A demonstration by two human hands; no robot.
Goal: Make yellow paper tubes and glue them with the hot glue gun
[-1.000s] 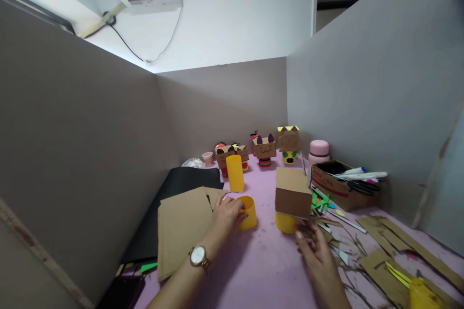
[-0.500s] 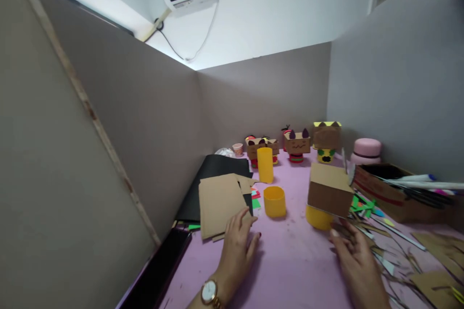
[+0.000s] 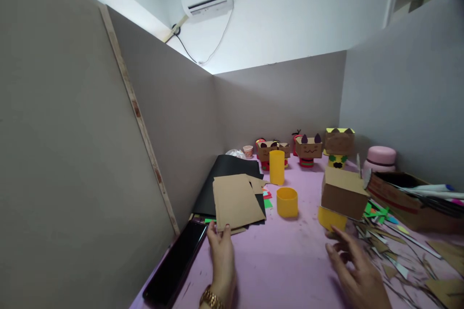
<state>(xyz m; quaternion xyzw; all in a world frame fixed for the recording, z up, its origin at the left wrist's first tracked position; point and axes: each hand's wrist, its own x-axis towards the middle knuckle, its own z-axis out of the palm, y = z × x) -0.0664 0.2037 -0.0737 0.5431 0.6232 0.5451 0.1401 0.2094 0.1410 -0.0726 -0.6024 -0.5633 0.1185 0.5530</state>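
tan cardbd sheets (image 3: pixel 239 203) flat in uneven stack; well to rt, brn box (image 3: pixel 344 194) atop short yel tube (image 3: pixel 329 218).

Lilac table (image 3: pixel 268 270); right of centre, plain yellow ring (image 3: pixel 287 207) and tube (image 3: pixel 277 169); further right, brown box (image 3: pixel 343 195), yellow base (image 3: pixel 328 218). Near centre, tan card (image 3: pixel 237 201); lower left, black phone (image 3: pixel 177 263); right, pink jar (image 3: pixel 381 155).

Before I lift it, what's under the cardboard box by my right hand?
A curved yellow piece shows beneath the cardboard box; its top and anything inside it are hidden from view.
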